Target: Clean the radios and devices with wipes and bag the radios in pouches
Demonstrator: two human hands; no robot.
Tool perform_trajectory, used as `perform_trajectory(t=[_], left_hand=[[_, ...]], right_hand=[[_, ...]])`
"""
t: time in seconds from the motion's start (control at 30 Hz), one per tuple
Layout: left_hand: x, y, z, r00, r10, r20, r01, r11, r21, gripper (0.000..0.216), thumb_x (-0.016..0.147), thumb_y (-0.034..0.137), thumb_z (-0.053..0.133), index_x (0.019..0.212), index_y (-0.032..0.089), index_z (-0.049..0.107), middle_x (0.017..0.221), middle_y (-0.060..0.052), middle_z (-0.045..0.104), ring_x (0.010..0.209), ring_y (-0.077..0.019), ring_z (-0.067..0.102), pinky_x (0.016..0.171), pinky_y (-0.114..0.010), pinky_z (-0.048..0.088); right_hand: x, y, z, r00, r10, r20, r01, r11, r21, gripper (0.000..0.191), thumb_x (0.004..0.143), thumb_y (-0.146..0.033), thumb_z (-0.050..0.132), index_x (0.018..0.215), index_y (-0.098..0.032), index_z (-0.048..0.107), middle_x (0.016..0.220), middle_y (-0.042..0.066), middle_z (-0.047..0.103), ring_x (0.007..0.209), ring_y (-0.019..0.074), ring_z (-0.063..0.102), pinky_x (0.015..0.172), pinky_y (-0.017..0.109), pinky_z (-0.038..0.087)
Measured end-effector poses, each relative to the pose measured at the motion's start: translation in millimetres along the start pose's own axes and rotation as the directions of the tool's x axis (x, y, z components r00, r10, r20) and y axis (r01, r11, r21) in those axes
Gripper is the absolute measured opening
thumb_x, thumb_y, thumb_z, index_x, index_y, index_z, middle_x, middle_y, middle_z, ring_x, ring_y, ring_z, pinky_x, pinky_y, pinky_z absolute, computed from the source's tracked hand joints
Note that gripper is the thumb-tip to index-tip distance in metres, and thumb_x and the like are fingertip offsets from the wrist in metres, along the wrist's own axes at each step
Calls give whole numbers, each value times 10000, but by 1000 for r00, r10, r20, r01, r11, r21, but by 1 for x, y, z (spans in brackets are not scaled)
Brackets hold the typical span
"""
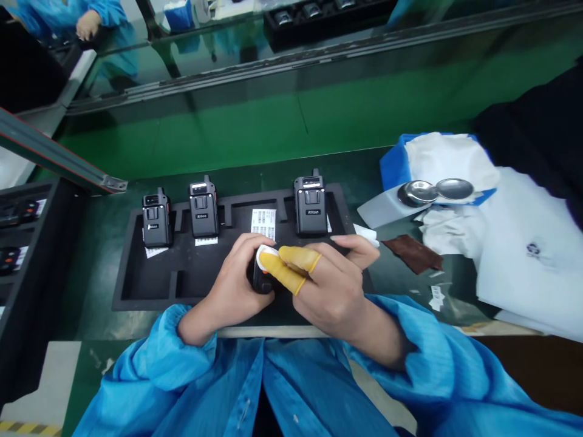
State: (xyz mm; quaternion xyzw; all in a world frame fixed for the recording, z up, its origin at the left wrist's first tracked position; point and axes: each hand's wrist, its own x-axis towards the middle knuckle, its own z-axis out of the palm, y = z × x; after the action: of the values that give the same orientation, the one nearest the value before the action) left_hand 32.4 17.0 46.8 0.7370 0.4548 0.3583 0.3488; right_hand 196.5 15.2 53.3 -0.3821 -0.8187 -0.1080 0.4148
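Note:
My left hand is wrapped round a black two-way radio with an orange button, held over a black foam tray. Yellow finger cots cover two fingers of my right hand. Those fingers press a small white wipe onto the radio's end. Behind the hands, three more radios stand in the tray: one at the left, one beside it and one at the right. A printed barcode label lies between them. My fingers hide most of the held radio.
On the right are a blue bin with white cloths, a metal-lidded dispenser, a brown cloth and white sheets. A second tray with radios stands left. Beyond the green partition, a co-worker's hand shows.

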Motion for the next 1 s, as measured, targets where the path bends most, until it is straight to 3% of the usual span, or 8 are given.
perform_trajectory(t=[0.27, 0.37, 0.57, 0.8, 1.0], left_hand=[[-2, 1, -3, 999, -47, -17, 48, 999, 20, 552, 576, 23, 531, 1081, 237, 475, 1087, -38, 524, 1040, -211, 550, 894, -365, 463], [-2, 1, -2, 999, -37, -13, 38, 999, 29, 564, 577, 29, 534, 1097, 236, 465, 1099, -42, 521, 1048, -216, 547, 896, -373, 462], [-1, 0, -2, 1000, -9, -1, 9, 1000, -4, 544, 555, 21, 546, 1052, 234, 486, 1050, -33, 533, 1002, -209, 555, 871, -371, 468], [-1, 1, -2, 1000, -12, 8, 12, 1000, 0, 574, 550, 30, 570, 1079, 240, 495, 1074, -40, 542, 1054, -233, 553, 899, -399, 459], [0, 3, 1, 1000, -20, 15, 19, 999, 31, 581, 552, 28, 565, 1088, 240, 491, 1085, -44, 542, 1060, -237, 553, 914, -404, 453]], right_hand=[[-10, 19, 6, 998, 64, 8, -63, 996, -66, 285, 767, -39, 450, 651, -206, 650, 741, -25, 651, 663, 99, 519, 796, 370, 266], [-6, 20, 6, 997, 81, 3, -81, 997, -19, 297, 764, -41, 444, 697, -206, 683, 770, -3, 648, 689, 114, 518, 795, 379, 264], [1, 9, 7, 998, 1, 71, -7, 996, 84, 384, 825, -73, 427, 927, -309, 713, 733, -44, 625, 706, 103, 504, 822, 373, 229], [-4, 13, 3, 995, -57, 84, 41, 983, 178, 384, 817, -30, 422, 881, -277, 709, 756, -54, 643, 749, 92, 528, 844, 368, 220], [-10, 18, -4, 993, -13, 119, -13, 977, 215, 372, 787, -40, 440, 856, -289, 708, 799, -54, 663, 740, 99, 535, 848, 379, 233]])
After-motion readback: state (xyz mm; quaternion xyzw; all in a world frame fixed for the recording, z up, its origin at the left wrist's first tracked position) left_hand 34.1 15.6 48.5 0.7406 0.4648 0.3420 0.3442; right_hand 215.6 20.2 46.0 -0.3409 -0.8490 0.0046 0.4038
